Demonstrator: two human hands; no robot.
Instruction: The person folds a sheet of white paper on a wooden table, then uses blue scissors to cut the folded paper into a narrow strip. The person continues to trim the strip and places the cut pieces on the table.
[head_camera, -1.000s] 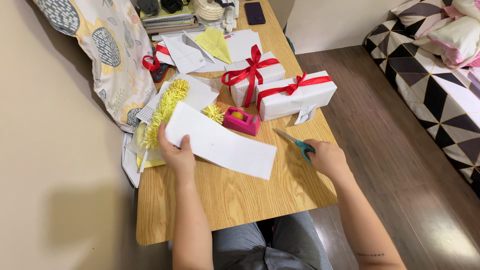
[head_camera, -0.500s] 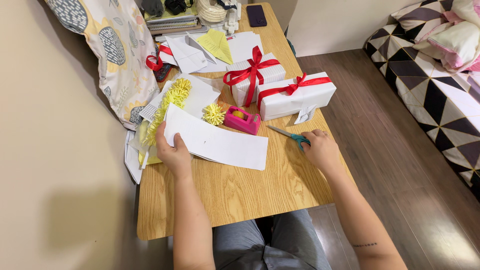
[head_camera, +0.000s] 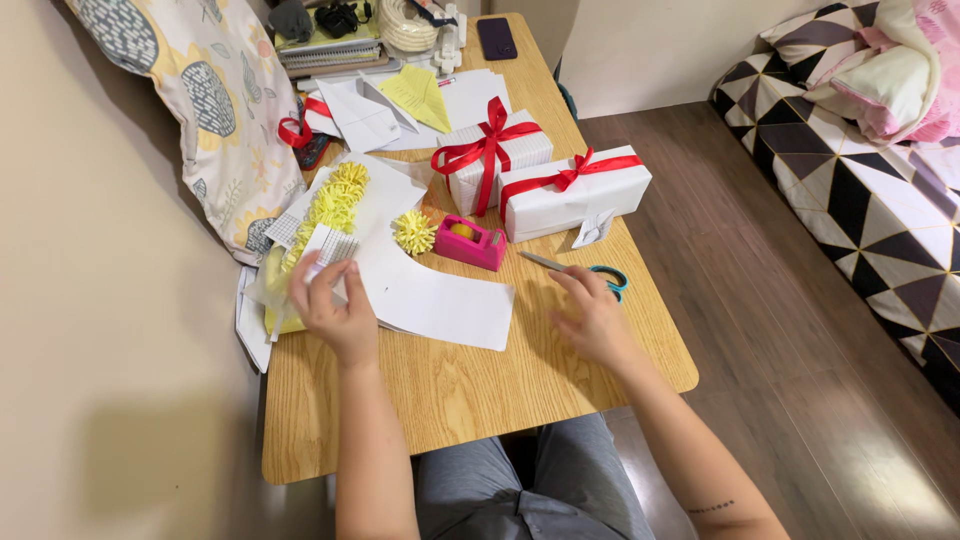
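White paper (head_camera: 430, 300) lies flat on the worktop (head_camera: 470, 390), its long axis running from upper left to lower right, between the two hands. The left hand (head_camera: 335, 310) rests on its upper-left end, fingers (head_camera: 318, 285) spread and pressing a small gridded piece there. The right hand (head_camera: 595, 320) hovers just right of the sheet's lower corner, fingers loosely apart, holding nothing; the scissors (head_camera: 580, 270) lie just beyond its fingertips, teal handles to the right. The sheet looks plain, smooth and slightly curved along its upper edge.
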